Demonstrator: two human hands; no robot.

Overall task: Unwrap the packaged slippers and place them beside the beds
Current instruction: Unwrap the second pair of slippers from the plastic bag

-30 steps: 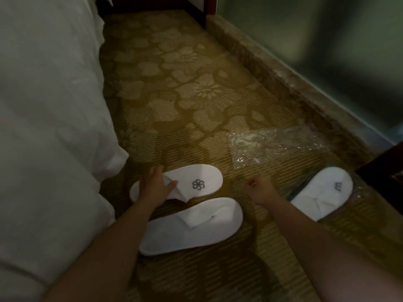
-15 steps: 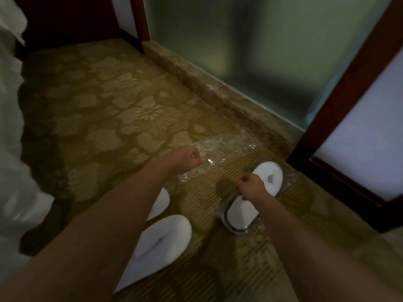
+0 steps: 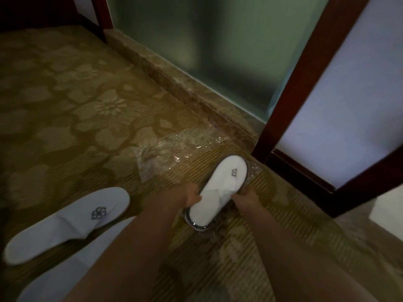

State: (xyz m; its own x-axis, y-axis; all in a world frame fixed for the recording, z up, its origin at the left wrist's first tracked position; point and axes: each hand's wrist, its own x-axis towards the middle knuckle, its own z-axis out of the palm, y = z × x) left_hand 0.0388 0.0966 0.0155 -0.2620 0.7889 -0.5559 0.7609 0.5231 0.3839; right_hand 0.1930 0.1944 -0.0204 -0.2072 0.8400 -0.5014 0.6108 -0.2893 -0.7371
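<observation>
A packaged pair of white slippers point(image 3: 220, 190) in clear plastic lies on the patterned carpet near the wooden door frame. My left hand point(image 3: 192, 196) grips its left side and my right hand point(image 3: 245, 196) grips its right side. An empty clear plastic wrapper point(image 3: 174, 153) lies flat on the carpet just beyond. Two unwrapped white slippers rest at the lower left: one with a dark flower logo point(image 3: 65, 223) and another point(image 3: 54, 277) partly hidden behind my left forearm.
A stone threshold point(image 3: 181, 88) runs along a frosted glass wall point(image 3: 207, 40) at the back. A dark wooden frame point(image 3: 290, 88) with a pale panel stands at the right. Patterned carpet point(image 3: 72, 116) stretches to the left.
The view swung right, away from the bed. My left hand left the unwrapped slippers and crossed to the packaged pair; both hands now hold that package.
</observation>
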